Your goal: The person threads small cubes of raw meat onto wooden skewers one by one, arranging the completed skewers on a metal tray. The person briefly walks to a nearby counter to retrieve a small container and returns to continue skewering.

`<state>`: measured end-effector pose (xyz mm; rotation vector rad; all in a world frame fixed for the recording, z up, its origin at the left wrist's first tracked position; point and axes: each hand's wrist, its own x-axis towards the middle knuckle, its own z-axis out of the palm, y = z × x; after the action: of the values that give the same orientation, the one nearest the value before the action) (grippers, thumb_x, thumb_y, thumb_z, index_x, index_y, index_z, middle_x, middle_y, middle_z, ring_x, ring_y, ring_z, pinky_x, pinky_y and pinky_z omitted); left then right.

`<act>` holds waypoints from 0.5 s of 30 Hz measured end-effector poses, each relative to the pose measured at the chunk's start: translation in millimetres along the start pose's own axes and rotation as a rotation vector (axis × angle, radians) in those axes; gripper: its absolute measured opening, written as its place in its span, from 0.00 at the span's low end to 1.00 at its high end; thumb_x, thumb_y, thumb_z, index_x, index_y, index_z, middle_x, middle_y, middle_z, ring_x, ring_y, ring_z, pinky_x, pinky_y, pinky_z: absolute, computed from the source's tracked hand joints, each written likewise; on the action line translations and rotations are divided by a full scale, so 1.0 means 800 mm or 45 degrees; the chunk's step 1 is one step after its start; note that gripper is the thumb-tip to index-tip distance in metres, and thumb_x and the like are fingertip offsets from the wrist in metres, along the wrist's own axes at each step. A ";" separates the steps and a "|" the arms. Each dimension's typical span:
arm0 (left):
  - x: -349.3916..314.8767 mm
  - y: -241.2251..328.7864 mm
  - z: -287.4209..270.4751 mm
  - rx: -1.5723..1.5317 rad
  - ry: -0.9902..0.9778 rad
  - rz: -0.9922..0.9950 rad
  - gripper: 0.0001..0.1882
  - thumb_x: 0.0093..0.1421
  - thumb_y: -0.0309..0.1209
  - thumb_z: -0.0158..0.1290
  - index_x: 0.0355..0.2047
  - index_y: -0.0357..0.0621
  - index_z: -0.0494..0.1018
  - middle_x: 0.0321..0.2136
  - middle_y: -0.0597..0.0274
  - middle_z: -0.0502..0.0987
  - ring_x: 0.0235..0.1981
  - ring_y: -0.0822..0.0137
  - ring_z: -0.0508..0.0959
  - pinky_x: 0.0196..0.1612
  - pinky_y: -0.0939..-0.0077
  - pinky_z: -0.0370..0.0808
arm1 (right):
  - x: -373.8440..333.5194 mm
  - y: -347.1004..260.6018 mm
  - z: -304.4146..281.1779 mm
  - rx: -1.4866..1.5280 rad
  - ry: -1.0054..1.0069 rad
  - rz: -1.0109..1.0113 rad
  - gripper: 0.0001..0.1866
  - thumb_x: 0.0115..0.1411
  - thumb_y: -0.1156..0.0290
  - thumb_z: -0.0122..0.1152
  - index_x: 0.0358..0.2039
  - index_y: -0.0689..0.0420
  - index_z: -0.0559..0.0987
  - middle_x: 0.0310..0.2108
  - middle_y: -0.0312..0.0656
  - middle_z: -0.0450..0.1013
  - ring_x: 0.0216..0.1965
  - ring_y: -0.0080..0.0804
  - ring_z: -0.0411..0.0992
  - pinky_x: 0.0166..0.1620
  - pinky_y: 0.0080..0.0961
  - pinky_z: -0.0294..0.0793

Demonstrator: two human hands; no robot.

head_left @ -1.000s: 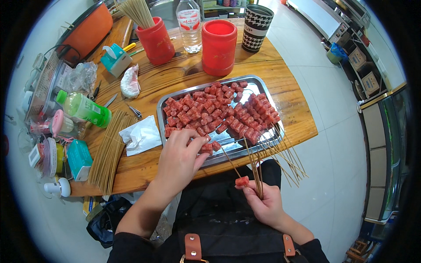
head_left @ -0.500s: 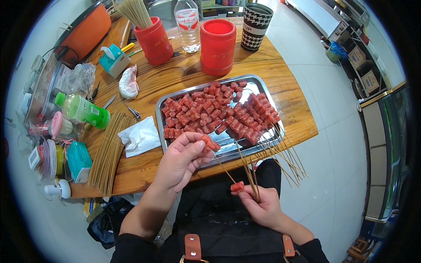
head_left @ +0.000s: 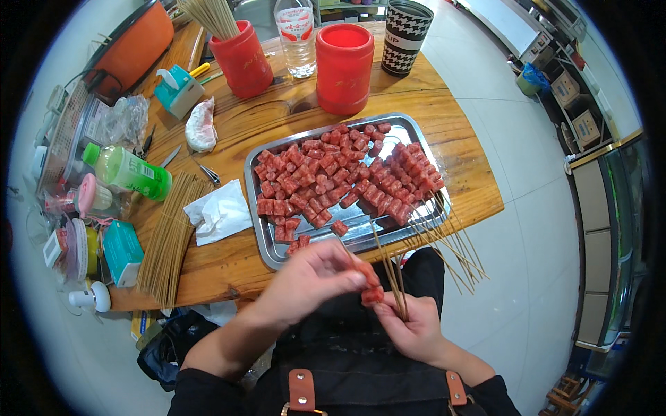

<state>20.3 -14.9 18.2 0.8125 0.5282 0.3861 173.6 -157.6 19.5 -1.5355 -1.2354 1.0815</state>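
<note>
While threading: left hand (head_left: 305,277) pinching a meat cube (head_left: 367,273), right hand (head_left: 413,327) gripping skewers (head_left: 393,277). Probably next: pushing cube down, keeping point clear of fingers.

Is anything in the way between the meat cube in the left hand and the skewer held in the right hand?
Nothing visible does. The left hand pinches a meat cube right at the skewer that the right hand holds upright, just above another cube already on it. The steel tray of meat lies beyond, clear of both hands.
</note>
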 end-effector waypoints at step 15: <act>0.053 0.026 -0.030 1.980 0.193 0.849 0.08 0.50 0.25 0.58 0.32 0.43 0.75 0.32 0.60 0.74 0.34 0.58 0.74 0.39 0.69 0.72 | 0.000 0.005 -0.006 0.119 0.215 0.083 0.07 0.62 0.77 0.53 0.36 0.63 0.79 0.15 0.25 0.64 0.17 0.09 0.56 0.21 0.11 0.54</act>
<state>37.9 34.0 8.3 2.5094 0.6504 0.6309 179.5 -158.7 16.8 -1.5705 -1.0131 1.0147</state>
